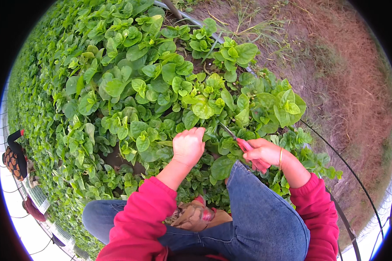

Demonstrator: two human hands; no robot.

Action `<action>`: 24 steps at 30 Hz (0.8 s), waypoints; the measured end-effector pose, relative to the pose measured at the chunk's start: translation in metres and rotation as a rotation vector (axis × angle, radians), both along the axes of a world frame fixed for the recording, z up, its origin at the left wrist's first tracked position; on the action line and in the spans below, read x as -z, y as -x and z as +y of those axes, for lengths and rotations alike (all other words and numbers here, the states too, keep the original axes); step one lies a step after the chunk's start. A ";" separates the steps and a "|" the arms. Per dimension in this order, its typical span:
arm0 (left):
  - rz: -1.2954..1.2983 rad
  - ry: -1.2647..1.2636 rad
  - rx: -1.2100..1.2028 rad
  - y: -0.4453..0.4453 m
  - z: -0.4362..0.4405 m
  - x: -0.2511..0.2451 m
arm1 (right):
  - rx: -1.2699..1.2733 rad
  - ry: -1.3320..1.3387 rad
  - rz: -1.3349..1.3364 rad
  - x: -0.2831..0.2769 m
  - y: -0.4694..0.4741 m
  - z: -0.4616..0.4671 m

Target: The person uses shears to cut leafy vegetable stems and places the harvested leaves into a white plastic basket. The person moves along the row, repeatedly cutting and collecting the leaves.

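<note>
Red-handled scissors (243,143) are gripped in my right hand (263,155), which has a gold-coloured bangle at the wrist. Their metal blades (228,130) point up and left into the broad green leaves. Just left of the blades, my left hand (188,145) is curled with its back towards me, low over the plants. A leaf (210,133) shows beside its thumb; whether the hidden fingers hold a stem cannot be made out. Leafy green plants (170,71), which look like Malabar spinach, grow densely around both hands.
A pale pipe (191,19) runs along the bed's edge, partly under leaves. Bare soil with dry grass (346,71) lies to the right, crossed by a dark rope (341,153). Two people work at far left, one in a patterned top (14,163), near white plastic crates (37,197).
</note>
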State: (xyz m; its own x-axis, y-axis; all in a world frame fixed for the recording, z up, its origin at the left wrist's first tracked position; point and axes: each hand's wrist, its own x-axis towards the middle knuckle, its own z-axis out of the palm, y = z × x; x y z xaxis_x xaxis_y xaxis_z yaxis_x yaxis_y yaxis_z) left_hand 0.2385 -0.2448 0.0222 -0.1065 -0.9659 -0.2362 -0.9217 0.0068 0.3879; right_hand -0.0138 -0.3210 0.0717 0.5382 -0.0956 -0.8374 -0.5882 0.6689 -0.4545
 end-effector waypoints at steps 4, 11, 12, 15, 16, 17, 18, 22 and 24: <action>0.007 0.002 0.022 0.001 -0.001 0.002 | 0.053 0.028 0.080 0.009 -0.020 -0.001; 0.060 0.127 0.109 -0.014 0.003 -0.003 | 0.113 0.050 0.068 0.014 -0.003 0.007; 0.072 0.129 0.138 -0.017 0.006 -0.005 | 0.184 0.020 0.028 0.009 0.001 0.008; 0.140 0.181 0.227 -0.018 0.014 -0.014 | 0.156 -0.041 -0.025 0.006 0.008 0.006; 0.182 0.229 0.259 -0.014 0.014 -0.017 | 0.130 -0.039 -0.025 0.005 0.007 0.003; 0.224 0.277 0.290 -0.010 0.012 -0.019 | 0.103 -0.037 -0.025 0.006 0.004 -0.002; 0.247 0.288 0.322 -0.005 0.008 -0.023 | 0.076 -0.041 -0.023 0.007 0.000 -0.005; 0.014 0.145 0.206 0.006 -0.007 -0.008 | 0.013 0.017 -0.031 0.007 -0.017 -0.015; 0.027 0.170 0.158 0.007 -0.012 -0.005 | 0.030 -0.001 -0.054 0.007 -0.020 -0.018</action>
State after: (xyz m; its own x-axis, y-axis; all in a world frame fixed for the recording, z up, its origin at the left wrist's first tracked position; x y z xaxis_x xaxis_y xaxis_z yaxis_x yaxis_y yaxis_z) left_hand 0.2316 -0.2569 0.0267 -0.2639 -0.9623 -0.0665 -0.8933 0.2178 0.3932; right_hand 0.0062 -0.3388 0.0643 0.5798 -0.1114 -0.8071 -0.5426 0.6861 -0.4846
